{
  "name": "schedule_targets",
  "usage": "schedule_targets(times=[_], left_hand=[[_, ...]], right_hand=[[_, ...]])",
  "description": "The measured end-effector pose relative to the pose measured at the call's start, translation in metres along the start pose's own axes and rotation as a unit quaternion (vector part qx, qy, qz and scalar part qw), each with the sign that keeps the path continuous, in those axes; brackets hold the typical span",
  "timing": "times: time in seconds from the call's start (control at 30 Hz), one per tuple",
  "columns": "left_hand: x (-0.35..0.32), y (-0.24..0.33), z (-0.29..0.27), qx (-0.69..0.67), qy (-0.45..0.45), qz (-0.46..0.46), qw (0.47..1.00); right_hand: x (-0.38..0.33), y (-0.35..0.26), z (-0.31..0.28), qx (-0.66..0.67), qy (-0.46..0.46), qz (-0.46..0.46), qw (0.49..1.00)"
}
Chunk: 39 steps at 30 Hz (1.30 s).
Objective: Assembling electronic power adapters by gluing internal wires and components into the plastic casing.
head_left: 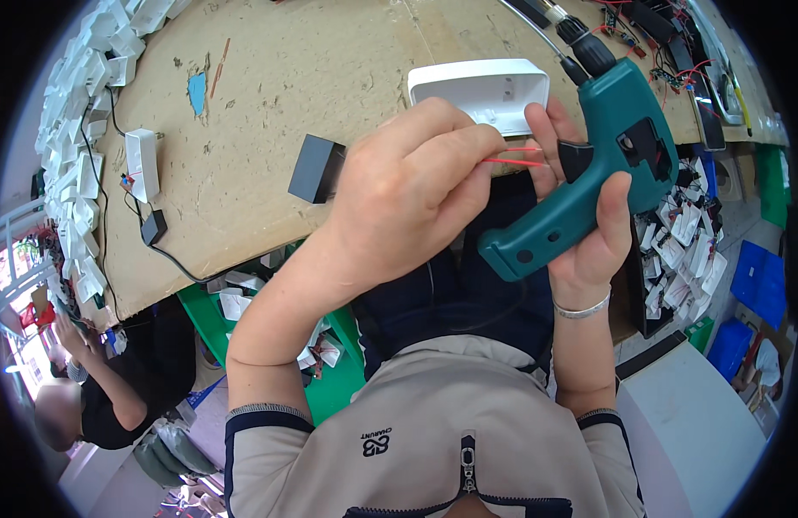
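Above the near edge of a scuffed brown worktop [330, 60], a person's right hand [589, 224] is wrapped around the grip of a teal glue gun [589, 173], its forefinger beside the black trigger. The left hand [407, 190] is pinched closed on thin red wires [513, 161], held just beside the gun's body. A white plastic housing [481, 91] lies on the worktop directly behind both hands, with a small black block [317, 168] to its left. Farther left sit a white box [142, 164] and heaps of white parts [79, 104]. Another person [97, 388] sits at lower left.
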<state>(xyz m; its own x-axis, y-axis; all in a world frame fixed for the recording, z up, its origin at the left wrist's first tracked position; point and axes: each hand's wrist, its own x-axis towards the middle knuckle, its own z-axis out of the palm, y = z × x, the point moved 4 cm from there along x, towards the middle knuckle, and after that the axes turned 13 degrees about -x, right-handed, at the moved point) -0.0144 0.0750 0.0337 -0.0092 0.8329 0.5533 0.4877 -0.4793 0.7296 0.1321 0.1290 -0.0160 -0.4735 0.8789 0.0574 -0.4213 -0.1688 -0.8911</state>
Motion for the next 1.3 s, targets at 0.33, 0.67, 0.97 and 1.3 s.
schedule_targets(times=[0.33,0.67,0.97,1.3], left_hand=[[-0.006,-0.006,0.014,0.139,0.069,0.016,0.988],[0.018,0.002,0.013,0.250,0.067,0.006,0.966],[0.030,-0.031,0.020,0.139,0.149,0.180,0.962],[0.022,-0.041,0.023,0.085,0.230,0.350,0.904]], right_hand=[[-0.039,-0.040,-0.027,-0.155,0.040,-0.023,0.987],[-0.097,-0.071,-0.030,-0.340,0.113,0.029,0.933],[-0.099,-0.060,-0.016,-0.350,0.115,0.068,0.927],[-0.098,-0.054,-0.011,-0.353,0.137,0.084,0.922]])
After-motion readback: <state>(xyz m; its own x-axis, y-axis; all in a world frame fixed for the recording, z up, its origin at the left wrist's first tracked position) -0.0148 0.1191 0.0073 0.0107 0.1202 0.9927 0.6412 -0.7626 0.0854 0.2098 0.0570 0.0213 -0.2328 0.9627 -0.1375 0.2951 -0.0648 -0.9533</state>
